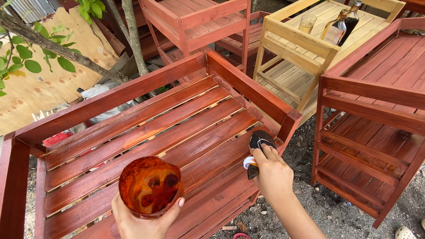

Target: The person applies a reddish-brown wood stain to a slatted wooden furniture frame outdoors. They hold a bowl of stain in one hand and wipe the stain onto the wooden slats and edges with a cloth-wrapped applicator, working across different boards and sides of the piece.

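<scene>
Staining work on a slatted wooden shelf unit (146, 128), seen from the head camera. Left hand (141, 219) is closed around a cut-off translucent cup (149, 186) holding red-brown wood stain, gripped from below with the thumb along its right wall; the cup is held just above the front slats, its mouth facing up and tilted slightly toward the viewer. Right hand (272, 175) is closed on the handle of a dark-headed brush (259, 146), whose head rests against the right end of the slats, close under the corner post (290, 124). Risks, as judged from this arrangement: the cup is soft-looking and held by one hand only, so a squeeze or a further tilt could spill stain over the wet slats or through the gaps onto the gravel ground (336, 208). An overloaded brush could leave runs and pooled stain in the corner joint, giving uneven colour. The stained rack (367, 132) to the right stands near the working arm, so a careless elbow could smear it. Drips flung from the brush could also mark the unstained pale rack (296, 57) beyond, which carries a glass (307, 23) and two bottles (341, 26).
</scene>
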